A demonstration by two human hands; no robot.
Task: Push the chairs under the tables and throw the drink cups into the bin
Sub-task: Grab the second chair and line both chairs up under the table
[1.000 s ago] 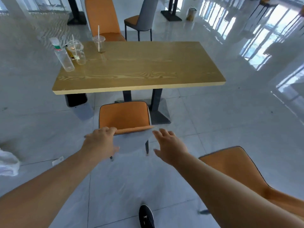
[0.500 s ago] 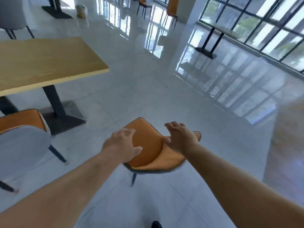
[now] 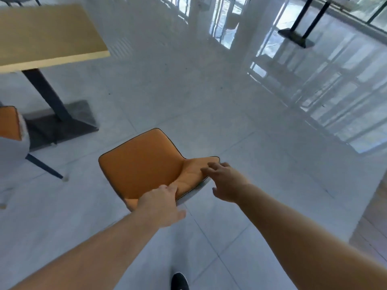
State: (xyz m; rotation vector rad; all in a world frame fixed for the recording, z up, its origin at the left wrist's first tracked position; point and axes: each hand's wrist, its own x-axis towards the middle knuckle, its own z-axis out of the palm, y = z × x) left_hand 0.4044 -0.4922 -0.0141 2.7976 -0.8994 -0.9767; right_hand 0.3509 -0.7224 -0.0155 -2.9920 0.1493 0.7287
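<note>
An orange chair (image 3: 144,164) with a dark trim stands on the floor in front of me, away from the wooden table (image 3: 48,36) at the upper left. My left hand (image 3: 162,204) rests on the near edge of the chair's backrest, fingers spread. My right hand (image 3: 225,181) hovers at the backrest's right end, fingers apart, touching or nearly touching it. A second orange and grey chair (image 3: 10,130) sits at the left edge beside the table's black pedestal (image 3: 56,114). No drink cups are in view.
Glossy white tile floor stretches ahead and to the right. Another table's black base (image 3: 297,38) stands at the upper right near the windows. My dark shoe (image 3: 180,281) shows at the bottom.
I have turned from the first chair at the table to the second orange chair on the right. Both hands have come down onto its backrest. The cups have left the view.
</note>
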